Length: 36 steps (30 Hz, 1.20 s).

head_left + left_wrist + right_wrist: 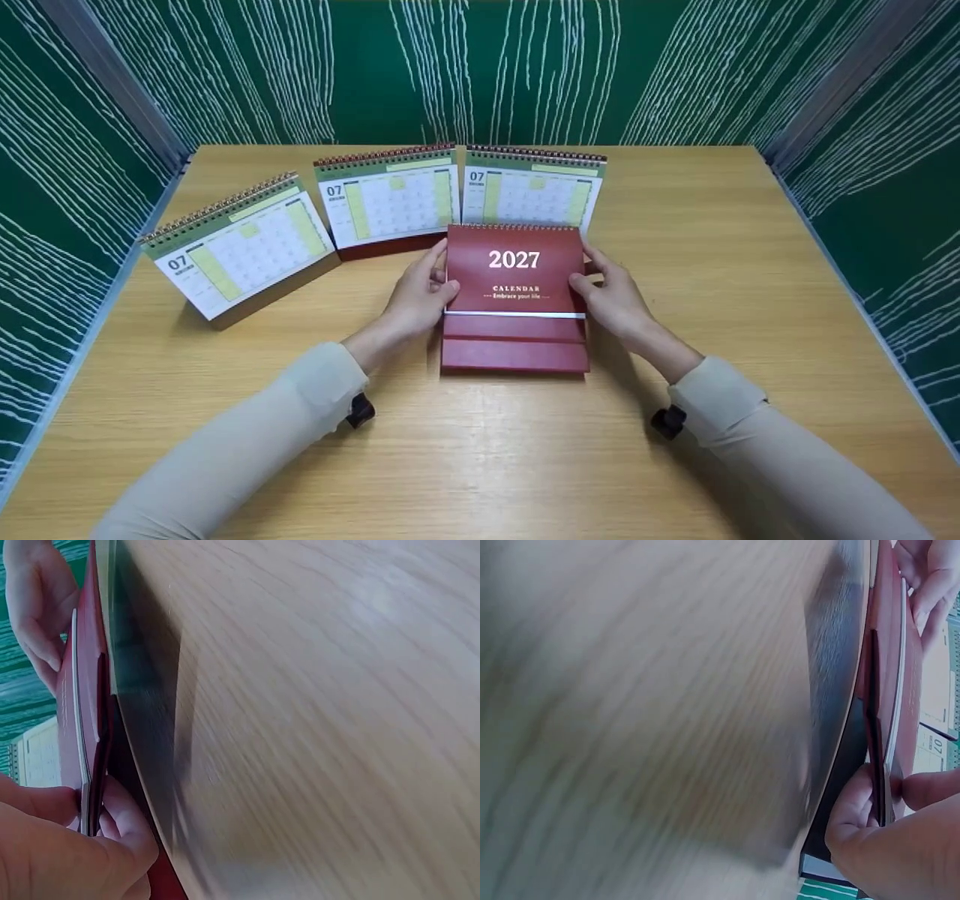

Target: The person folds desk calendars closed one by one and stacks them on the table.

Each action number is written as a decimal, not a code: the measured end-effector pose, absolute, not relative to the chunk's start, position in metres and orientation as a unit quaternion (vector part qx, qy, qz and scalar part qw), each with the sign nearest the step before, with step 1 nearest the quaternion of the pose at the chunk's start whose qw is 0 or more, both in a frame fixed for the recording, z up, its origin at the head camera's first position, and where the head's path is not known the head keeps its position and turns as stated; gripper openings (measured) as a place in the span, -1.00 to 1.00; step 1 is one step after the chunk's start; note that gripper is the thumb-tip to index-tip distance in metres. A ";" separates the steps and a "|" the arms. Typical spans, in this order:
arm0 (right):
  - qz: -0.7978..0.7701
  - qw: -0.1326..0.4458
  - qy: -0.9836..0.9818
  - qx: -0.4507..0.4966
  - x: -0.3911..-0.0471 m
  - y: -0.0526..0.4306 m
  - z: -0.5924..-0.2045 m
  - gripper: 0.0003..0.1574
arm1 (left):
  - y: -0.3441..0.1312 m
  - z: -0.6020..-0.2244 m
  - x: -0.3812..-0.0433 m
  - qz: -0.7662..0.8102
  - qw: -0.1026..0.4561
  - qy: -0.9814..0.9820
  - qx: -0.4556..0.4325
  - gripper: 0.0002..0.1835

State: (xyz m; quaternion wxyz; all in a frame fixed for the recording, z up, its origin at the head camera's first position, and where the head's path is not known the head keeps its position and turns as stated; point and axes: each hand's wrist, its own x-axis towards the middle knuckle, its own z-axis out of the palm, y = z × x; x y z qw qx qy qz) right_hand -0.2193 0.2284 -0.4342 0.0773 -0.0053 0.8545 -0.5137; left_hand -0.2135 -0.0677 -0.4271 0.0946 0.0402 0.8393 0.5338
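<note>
A dark red 2027 desk calendar (pixel 514 281) with a spiral binding along its top is held in the middle of the table. My left hand (pixel 424 291) pinches its left edge, thumb on the front cover and fingers behind. On the opposite edge, my right hand (pixel 611 292) grips the same way. Below the cover, the red stand base (pixel 514 355) shows its front flap. In the left wrist view the left hand (pixel 67 840) has the page stack and backing between thumb and fingers. The right wrist view shows the right hand (pixel 900 840) doing likewise.
Three calendars stand open at the 07 page behind: one at the left (pixel 244 251), one in the middle (pixel 394 199), one at the right (pixel 532 187), partly hidden by the red one. The wooden table (pixel 712 247) meets green walls (pixel 525 75) with white streaks.
</note>
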 end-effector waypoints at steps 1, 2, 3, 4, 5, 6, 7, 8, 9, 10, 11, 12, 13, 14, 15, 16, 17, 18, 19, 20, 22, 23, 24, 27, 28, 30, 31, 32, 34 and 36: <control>-0.511 0.076 0.856 -0.006 -0.219 0.229 -0.434 -0.17 | -0.067 -0.427 -0.213 0.536 0.094 0.838 0.042 -0.19; -0.509 0.074 0.858 -0.008 -0.218 0.230 -0.433 -0.16 | -0.066 -0.428 -0.213 0.539 0.096 0.836 0.042 -0.18; -0.507 0.073 0.859 -0.008 -0.218 0.231 -0.433 -0.16 | -0.065 -0.428 -0.213 0.542 0.097 0.834 0.041 -0.17; -0.506 0.073 0.859 -0.010 -0.217 0.233 -0.432 -0.16 | -0.063 -0.429 -0.213 0.545 0.099 0.831 0.040 -0.16; -0.505 0.073 0.860 -0.012 -0.217 0.234 -0.431 -0.15 | -0.062 -0.429 -0.213 0.550 0.101 0.828 0.038 -0.15; -0.505 0.074 0.860 -0.014 -0.216 0.235 -0.431 -0.15 | -0.061 -0.429 -0.213 0.555 0.103 0.825 0.036 -0.14; -0.503 0.075 0.861 -0.016 -0.215 0.237 -0.430 -0.15 | -0.060 -0.430 -0.213 0.558 0.104 0.822 0.035 -0.13; -0.501 0.077 0.862 -0.017 -0.214 0.238 -0.430 -0.14 | -0.059 -0.430 -0.213 0.561 0.107 0.820 0.033 -0.12; -0.499 0.080 0.863 -0.018 -0.214 0.240 -0.430 -0.14 | -0.057 -0.430 -0.213 0.564 0.109 0.818 0.032 -0.11; -0.497 0.082 0.864 -0.019 -0.213 0.241 -0.429 -0.14 | -0.056 -0.430 -0.213 0.566 0.110 0.816 0.033 -0.11; -0.495 0.085 0.865 -0.019 -0.213 0.243 -0.429 -0.13 | -0.054 -0.430 -0.212 0.569 0.112 0.814 0.033 -0.11; -0.494 0.087 0.865 -0.019 -0.212 0.245 -0.429 -0.13 | -0.053 -0.430 -0.212 0.572 0.115 0.812 0.032 -0.11; -0.493 0.089 0.865 -0.019 -0.212 0.247 -0.429 -0.13 | -0.051 -0.430 -0.212 0.574 0.118 0.809 0.032 -0.10; -0.492 0.090 0.866 -0.019 -0.212 0.250 -0.429 -0.13 | -0.049 -0.431 -0.212 0.577 0.122 0.807 0.031 -0.10; -0.491 0.092 0.866 -0.020 -0.211 0.252 -0.428 -0.13 | -0.047 -0.431 -0.212 0.579 0.125 0.805 0.029 -0.09; -0.491 0.094 0.866 -0.021 -0.211 0.254 -0.428 -0.14 | -0.045 -0.431 -0.212 0.582 0.128 0.803 0.028 -0.09; -0.491 0.097 0.866 -0.023 -0.211 0.256 -0.428 -0.14 | -0.043 -0.432 -0.212 0.585 0.131 0.800 0.025 -0.09; -0.490 0.100 0.866 -0.024 -0.211 0.258 -0.428 -0.14 | -0.041 -0.432 -0.212 0.588 0.134 0.797 0.023 -0.09; -0.490 0.103 0.865 -0.025 -0.211 0.261 -0.428 -0.14 | -0.039 -0.432 -0.212 0.591 0.137 0.795 0.022 -0.08; -0.489 0.107 0.866 -0.025 -0.210 0.263 -0.428 -0.14 | -0.036 -0.432 -0.212 0.593 0.139 0.793 0.022 -0.09; -0.489 0.116 0.864 -0.021 -0.209 0.270 -0.428 -0.13 | -0.031 -0.431 -0.212 0.598 0.143 0.788 0.023 -0.09; -0.489 0.119 0.864 -0.019 -0.209 0.273 -0.428 -0.13 | -0.028 -0.431 -0.212 0.601 0.145 0.786 0.024 -0.09; -0.489 0.123 0.864 -0.016 -0.208 0.277 -0.427 -0.12 | -0.025 -0.430 -0.211 0.601 0.148 0.785 0.027 -0.09; -0.487 0.131 0.864 -0.012 -0.207 0.288 -0.427 -0.12 | -0.015 -0.429 -0.211 0.604 0.152 0.782 0.033 -0.09; -0.487 0.133 0.863 -0.011 -0.206 0.291 -0.426 -0.11 | -0.012 -0.429 -0.211 0.603 0.153 0.782 0.036 -0.09; -0.483 0.136 0.865 -0.009 -0.206 0.297 -0.425 -0.11 | -0.006 -0.429 -0.211 0.603 0.154 0.782 0.039 -0.08; -0.481 0.136 0.866 -0.008 -0.206 0.301 -0.425 -0.11 | -0.003 -0.430 -0.210 0.604 0.154 0.781 0.040 -0.08; -0.480 0.137 0.867 -0.007 -0.206 0.304 -0.426 -0.10 | 0.000 -0.430 -0.210 0.605 0.156 0.780 0.041 -0.08; -0.475 0.140 0.869 -0.007 -0.204 0.311 -0.426 -0.10 | 0.007 -0.430 -0.210 0.604 0.158 0.780 0.045 -0.08; -0.467 0.144 0.872 -0.006 -0.203 0.319 -0.426 -0.10 | 0.014 -0.430 -0.209 0.606 0.161 0.777 0.048 -0.08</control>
